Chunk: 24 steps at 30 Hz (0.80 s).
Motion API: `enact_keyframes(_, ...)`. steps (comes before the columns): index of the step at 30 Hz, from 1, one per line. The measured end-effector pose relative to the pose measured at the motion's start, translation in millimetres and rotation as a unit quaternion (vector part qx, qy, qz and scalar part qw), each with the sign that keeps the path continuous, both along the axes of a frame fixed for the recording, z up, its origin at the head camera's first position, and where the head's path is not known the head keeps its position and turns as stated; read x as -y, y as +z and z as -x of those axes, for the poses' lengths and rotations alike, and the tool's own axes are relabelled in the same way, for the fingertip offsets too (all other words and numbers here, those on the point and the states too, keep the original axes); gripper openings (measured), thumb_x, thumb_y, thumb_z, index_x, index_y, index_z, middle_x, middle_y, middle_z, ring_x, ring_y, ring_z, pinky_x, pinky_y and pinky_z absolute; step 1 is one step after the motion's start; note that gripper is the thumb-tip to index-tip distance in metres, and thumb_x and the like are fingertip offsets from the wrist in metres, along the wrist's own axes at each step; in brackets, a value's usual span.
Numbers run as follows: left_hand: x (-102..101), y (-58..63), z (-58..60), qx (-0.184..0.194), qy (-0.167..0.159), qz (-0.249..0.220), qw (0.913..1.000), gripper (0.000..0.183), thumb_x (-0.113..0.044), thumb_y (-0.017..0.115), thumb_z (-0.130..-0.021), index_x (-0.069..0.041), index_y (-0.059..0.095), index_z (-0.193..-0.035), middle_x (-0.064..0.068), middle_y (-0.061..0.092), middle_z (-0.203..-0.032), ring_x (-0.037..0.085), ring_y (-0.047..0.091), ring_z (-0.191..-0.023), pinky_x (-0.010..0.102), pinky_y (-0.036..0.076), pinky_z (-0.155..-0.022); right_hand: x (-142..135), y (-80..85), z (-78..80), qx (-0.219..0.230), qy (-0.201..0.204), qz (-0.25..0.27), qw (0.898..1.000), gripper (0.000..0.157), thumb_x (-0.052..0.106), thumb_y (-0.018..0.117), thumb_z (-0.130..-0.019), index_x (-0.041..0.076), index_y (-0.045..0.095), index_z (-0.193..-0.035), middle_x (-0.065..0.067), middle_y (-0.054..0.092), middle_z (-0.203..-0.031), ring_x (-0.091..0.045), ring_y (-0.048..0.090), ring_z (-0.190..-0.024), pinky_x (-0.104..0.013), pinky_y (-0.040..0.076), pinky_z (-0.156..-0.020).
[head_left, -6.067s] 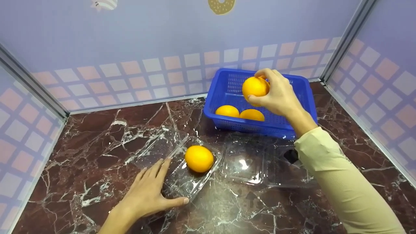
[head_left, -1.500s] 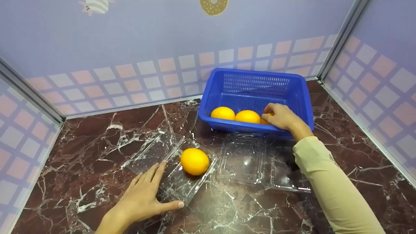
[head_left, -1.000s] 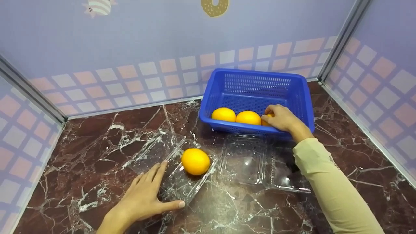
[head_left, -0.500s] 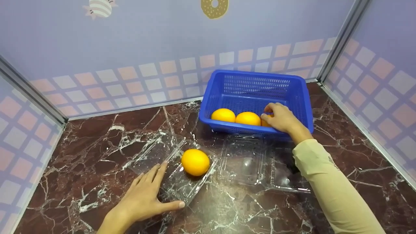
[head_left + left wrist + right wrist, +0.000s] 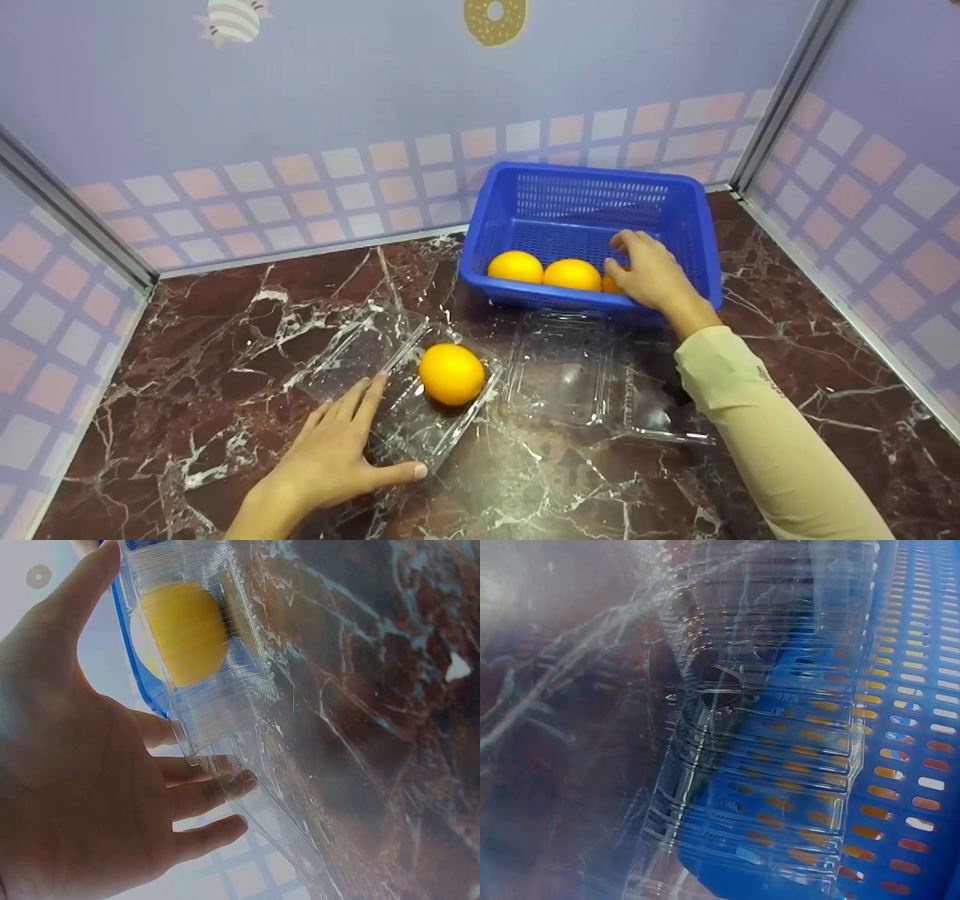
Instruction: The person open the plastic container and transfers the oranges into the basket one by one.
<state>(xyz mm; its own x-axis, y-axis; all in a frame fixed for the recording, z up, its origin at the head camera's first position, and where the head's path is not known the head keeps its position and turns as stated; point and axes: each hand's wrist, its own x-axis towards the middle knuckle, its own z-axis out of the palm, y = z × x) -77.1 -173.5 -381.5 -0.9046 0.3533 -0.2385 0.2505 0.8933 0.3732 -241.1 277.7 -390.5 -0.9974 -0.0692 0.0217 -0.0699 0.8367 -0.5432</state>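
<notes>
My left hand (image 5: 330,450) lies with straight, spread fingers along the left side of an open clear plastic clamshell box (image 5: 420,429), thumb at its near corner. One orange (image 5: 451,375) sits in that box. The left wrist view shows the same hand (image 5: 97,772) with its fingers against the clear plastic (image 5: 225,711). Inside the blue basket (image 5: 592,196), my right hand (image 5: 651,276) is just over the rightmost orange (image 5: 610,286), thumb and fingers parted and loosely bent. That orange is mostly hidden. Two more oranges line the basket's front wall, the leftmost orange (image 5: 515,267) fully lit.
A second open clear box (image 5: 559,379) lies in front of the basket, its other half (image 5: 652,416) partly under the right sleeve (image 5: 757,420). The right wrist view holds only clear plastic (image 5: 682,787) and the basket's slotted wall (image 5: 930,795). Panels (image 5: 360,90) enclose the marble counter (image 5: 225,337).
Earlier my right hand held an orange above the basket, then lowered it beside the other two. Now its fingers have loosened and lifted slightly off it. The left hand has stayed put.
</notes>
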Motion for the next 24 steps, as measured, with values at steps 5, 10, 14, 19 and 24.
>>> enact_keyframes(5, -0.5, -0.1, 1.7, 0.004, -0.001, 0.002, 1.0000, 0.137, -0.090, 0.069, -0.073, -0.009, 0.017, -0.170, 0.029, 0.026, -0.170, 0.047, 0.030, -0.156, 0.072, 0.018, -0.126, -1.7, 0.2, -0.4, -0.023, -0.010, -0.005, 1.000, 0.042, 0.022, 0.058, -0.105, -0.002, 0.057, -0.140, -0.028, 0.062, -0.133, -0.047, 0.058, -0.124, -0.066, 0.045, -0.110)
enact_keyframes(10, -0.2, -2.3, 0.6, 0.000, -0.003, -0.001, 1.0000, 0.136, -0.088, 0.071, -0.075, -0.008, 0.018, -0.170, 0.031, 0.028, -0.169, 0.047, 0.033, -0.155, 0.073, 0.020, -0.125, -0.4, 0.9, 1.1, -0.034, -0.010, -0.011, 0.999, 0.040, 0.022, 0.057, -0.106, -0.002, 0.057, -0.139, -0.027, 0.064, -0.130, -0.047, 0.059, -0.121, -0.066, 0.047, -0.107)
enact_keyframes(14, -0.2, -3.0, 1.2, 0.004, -0.001, -0.003, 1.0000, 0.136, -0.088, 0.070, -0.074, -0.007, 0.018, -0.170, 0.030, 0.028, -0.169, 0.047, 0.032, -0.155, 0.073, 0.021, -0.125, -0.5, 2.0, 1.2, -0.023, -0.008, -0.012, 1.000, 0.040, 0.024, 0.055, -0.108, -0.002, 0.058, -0.139, -0.026, 0.064, -0.131, -0.047, 0.059, -0.122, -0.066, 0.046, -0.108)
enact_keyframes(19, 0.0, -3.1, 1.5, 0.002, 0.000, -0.004, 1.0000, 0.136, -0.090, 0.069, -0.073, -0.008, 0.019, -0.170, 0.030, 0.028, -0.169, 0.047, 0.032, -0.156, 0.072, 0.020, -0.125, 0.0, 5.6, -0.4, -0.016, -0.004, -0.010, 1.000, 0.040, 0.027, 0.056, -0.109, -0.001, 0.059, -0.138, -0.025, 0.064, -0.133, -0.046, 0.058, -0.124, -0.067, 0.045, -0.109)
enact_keyframes(24, 0.8, -2.4, 0.9, 0.000, 0.000, -0.002, 1.0000, 0.137, -0.091, 0.069, -0.073, -0.007, 0.019, -0.170, 0.030, 0.029, -0.169, 0.047, 0.032, -0.155, 0.072, 0.020, -0.126, 4.8, 10.9, -3.1, -0.013, 0.012, -0.005, 1.000, 0.038, 0.026, 0.059, -0.108, 0.000, 0.060, -0.136, -0.024, 0.063, -0.136, -0.046, 0.057, -0.128, -0.067, 0.044, -0.112)
